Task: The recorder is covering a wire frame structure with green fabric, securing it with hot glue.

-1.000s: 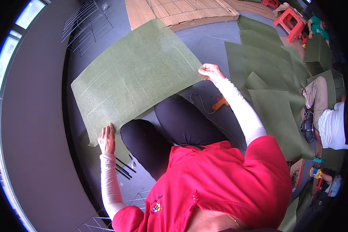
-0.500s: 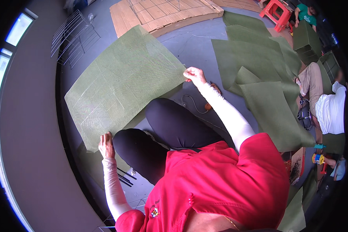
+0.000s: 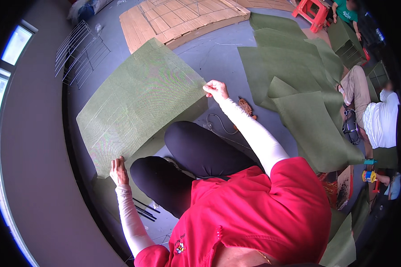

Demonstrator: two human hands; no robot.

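Note:
Both my hands hold the near edge of a large green mesh-like fabric sheet point(image 3: 138, 98), spread out in front of my knees. At its right corner, my right hand point(image 3: 216, 90) pinches the edge between thumb and fingers. My left hand point(image 3: 119, 171) grips the edge near the left corner, beside my knee, with its fingers bent over the cloth. Below the raised edge shows more green material point(image 3: 182, 115), partly hidden by the sheet and my legs.
Green sheets point(image 3: 289, 66) lie piled at right, near two people. A wire rack point(image 3: 80, 53) stands far left; a cardboard-topped platform point(image 3: 182, 22) and an orange stool point(image 3: 312, 15) are at the back. Black rods point(image 3: 145, 212) lie by my left forearm, a brown object point(image 3: 245, 107) by my right.
My right hand has moved slightly left and nearer with its corner of the sheet. The sheet's far edge sits a little lower in view. Both hands still hold on.

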